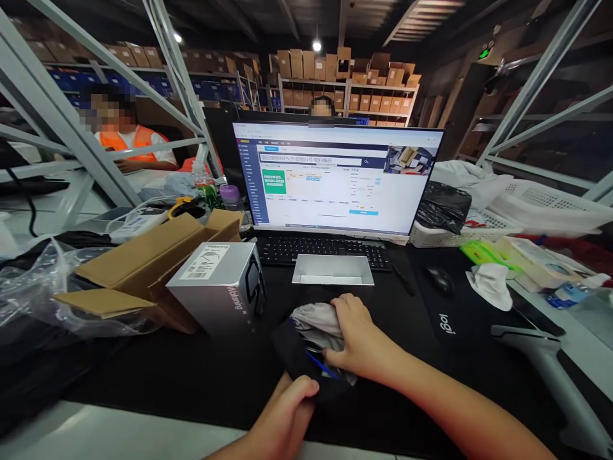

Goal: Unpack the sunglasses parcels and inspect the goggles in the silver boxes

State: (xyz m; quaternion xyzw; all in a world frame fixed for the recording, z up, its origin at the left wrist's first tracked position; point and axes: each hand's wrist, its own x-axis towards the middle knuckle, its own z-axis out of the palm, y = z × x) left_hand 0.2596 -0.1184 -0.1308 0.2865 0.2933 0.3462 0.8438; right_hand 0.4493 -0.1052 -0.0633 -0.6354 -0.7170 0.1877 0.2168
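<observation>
Between both hands, above the black desk mat (201, 377), is a black cloth item (287, 348) with crumpled grey fabric (316, 319) in its opening and a blue strip along the edge. It looks like a soft pouch, but its exact kind is unclear. My left hand (292, 406) is closed on its lower edge, thumb on top. At its right side, my right hand (352, 335) grips the grey fabric, the fingertips partly hidden in the folds. A silver-grey printed box (213, 287) stands to the left, and a shallow white tray-like box part (332, 280) lies beyond the hands.
An open cardboard box (134, 262) and clear plastic wrap (43, 287) are at left. Behind are a keyboard (278, 249) and lit monitor (325, 185). To the right lie a mouse (438, 279) and barcode scanner (541, 358). A co-worker in an orange vest (141, 142) sits far left.
</observation>
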